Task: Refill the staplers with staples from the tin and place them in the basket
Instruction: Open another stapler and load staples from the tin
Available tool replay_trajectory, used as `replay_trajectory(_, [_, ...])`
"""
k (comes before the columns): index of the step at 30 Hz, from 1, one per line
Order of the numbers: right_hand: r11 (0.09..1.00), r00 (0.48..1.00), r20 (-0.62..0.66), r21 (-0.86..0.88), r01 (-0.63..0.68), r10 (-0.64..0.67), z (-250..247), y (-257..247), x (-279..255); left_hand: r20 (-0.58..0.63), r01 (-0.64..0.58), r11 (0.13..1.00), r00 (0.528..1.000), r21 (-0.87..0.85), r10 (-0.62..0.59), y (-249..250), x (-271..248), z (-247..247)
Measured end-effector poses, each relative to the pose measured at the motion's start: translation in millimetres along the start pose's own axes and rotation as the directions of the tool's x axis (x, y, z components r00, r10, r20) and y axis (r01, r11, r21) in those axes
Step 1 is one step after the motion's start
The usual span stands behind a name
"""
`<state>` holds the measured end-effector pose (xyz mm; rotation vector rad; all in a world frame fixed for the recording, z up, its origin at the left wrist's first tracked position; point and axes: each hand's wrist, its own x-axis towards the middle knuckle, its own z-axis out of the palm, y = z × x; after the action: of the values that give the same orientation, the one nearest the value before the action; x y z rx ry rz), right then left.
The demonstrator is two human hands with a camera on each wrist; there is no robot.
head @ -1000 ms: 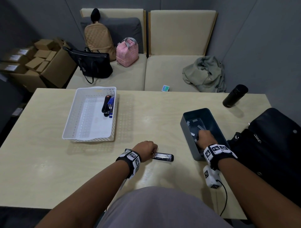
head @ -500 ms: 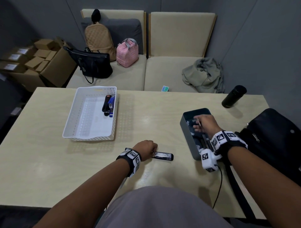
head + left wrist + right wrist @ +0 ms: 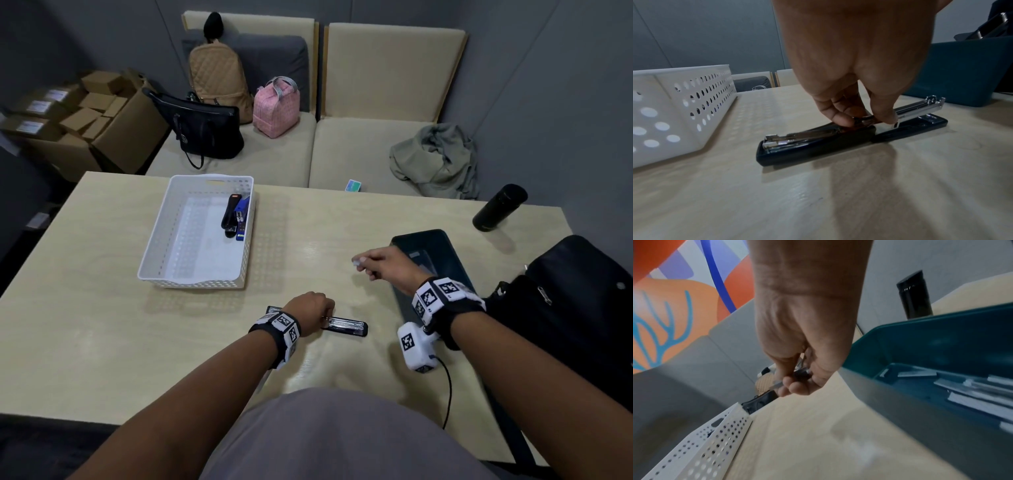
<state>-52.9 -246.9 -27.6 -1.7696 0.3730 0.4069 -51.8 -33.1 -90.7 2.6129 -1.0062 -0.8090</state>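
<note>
Left grip [image 3: 310,308]: pinching opened black stapler [image 3: 346,327] flat on bench [image 3: 102,342], near centre.
Right grip [image 3: 385,263]: grasping staple strip [image 3: 356,263], above bench left of tin [image 3: 442,253].
Basket [image 3: 154,253]: far left, two staplers [image 3: 234,216] inside.

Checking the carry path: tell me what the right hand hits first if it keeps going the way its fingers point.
Probably nothing soon: the right hand, pinching a strip of staples, points left over bare table. The white basket lies further that way, though depth is unclear.
</note>
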Motion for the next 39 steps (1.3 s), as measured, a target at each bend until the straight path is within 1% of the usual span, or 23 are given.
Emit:
replay_trajectory(3, [0.997, 0.993, 0.109, -0.069, -0.032, 0.04, 15.0, 10.2, -8.7, -0.006, 0.006, 1.0, 1.0, -0.002, -0.006, -0.1, -0.2, 0.5])
replay_trajectory(5, [0.98, 0.99, 0.133, -0.201, -0.01, 0.037, 22.5, 17.4, -14.3, -0.004, 0.002, 1.0, 1.0, 0.0, -0.002, -0.4, 0.3, 0.7])
replay_trajectory(7, [0.94, 0.994, 0.107, -0.341, 0.013, 0.025, 29.3, 25.3, -19.0, 0.001, -0.003, 1.0, 1.0, 0.001, 0.003, -1.1, 1.0, 0.9])
replay_trajectory(8, [0.926, 0.996, 0.09, -0.376, 0.016, 0.019, 32.3, 29.6, -21.0, 0.004, -0.002, 1.0, 1.0, -0.002, 0.002, -1.3, 1.2, 0.6])
replay_trajectory(13, [0.884, 0.999, 0.051, -0.466, 0.019, 0.005, 47.1, 45.1, -30.8, 0.011, 0.006, 1.0, 1.0, -0.028, -0.006, -1.6, 2.0, 0.0])
replay_trajectory(17, [0.853, 0.996, 0.061, -0.514, 0.092, -0.07, 58.0, 53.4, -39.3, 0.012, 0.008, 1.0, 1.0, -0.029, -0.008, -1.5, 1.8, 0.3])
replay_trajectory(20, [0.783, 0.995, 0.038, -0.615, 0.092, -0.087, 63.5, 56.6, -43.1, 0.006, 0.008, 0.999, 1.0, -0.031, -0.007, -1.6, 1.5, 0.7])
replay_trajectory(23, [0.689, 0.996, 0.037, -0.72, 0.083, -0.082, 65.0, 56.6, -43.4, 0.007, 0.01, 1.0, 1.0, -0.03, -0.009, -1.4, 1.7, 0.9])
replay_trajectory(30, [0.635, 0.987, 0.1, -0.756, 0.156, -0.123, 67.8, 57.4, -37.0, 0.019, 0.015, 0.999, 1.0, -0.039, -0.014, -1.2, 2.5, 0.0])
replay_trajectory(33, [0.596, 0.983, 0.125, -0.782, 0.182, -0.136, 70.4, 57.4, -35.2, 0.019, 0.012, 0.999, 1.0, -0.04, -0.011, -1.3, 2.5, -0.4])
replay_trajectory(39, [0.55, 0.986, 0.128, -0.818, 0.167, -0.109, 72.0, 60.0, -34.6, 0.023, 0.014, 0.999, 1.0, -0.037, -0.013, -2.6, 3.0, 0.6])
